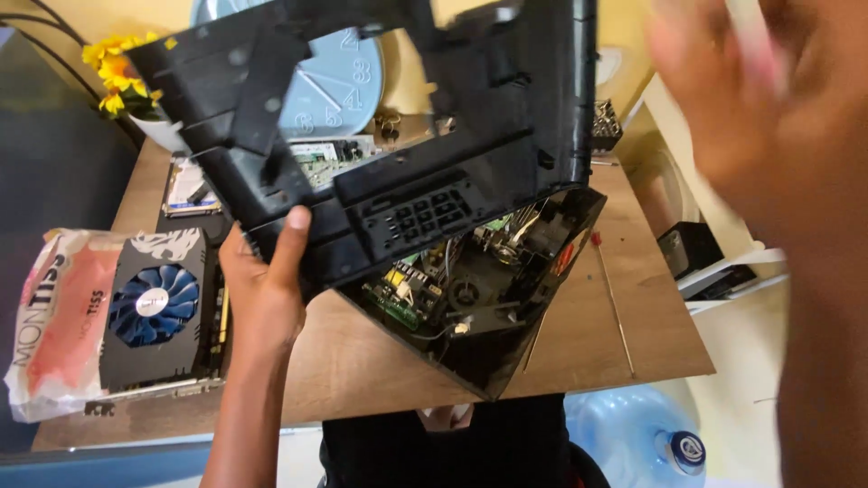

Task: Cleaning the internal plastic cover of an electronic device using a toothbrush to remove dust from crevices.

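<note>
Black plastic cover panel (398, 136) raised over opened console base (470, 289), left hand (262, 289) clamped on panel's lower left edge. Right hand (759, 99) blurred at right, grip unreadable. Graphics card (158, 312) left on wooden table (660, 334); bare room at right edge.

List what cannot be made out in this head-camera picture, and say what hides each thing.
- Right hand: motion-blurred and cut by the frame edge; grip unreadable.
- Pale blue round wall clock: mostly hidden behind the black plastic housing panel that the left hand holds.
- Open black device's circuit boards: partly covered by that panel.
</note>
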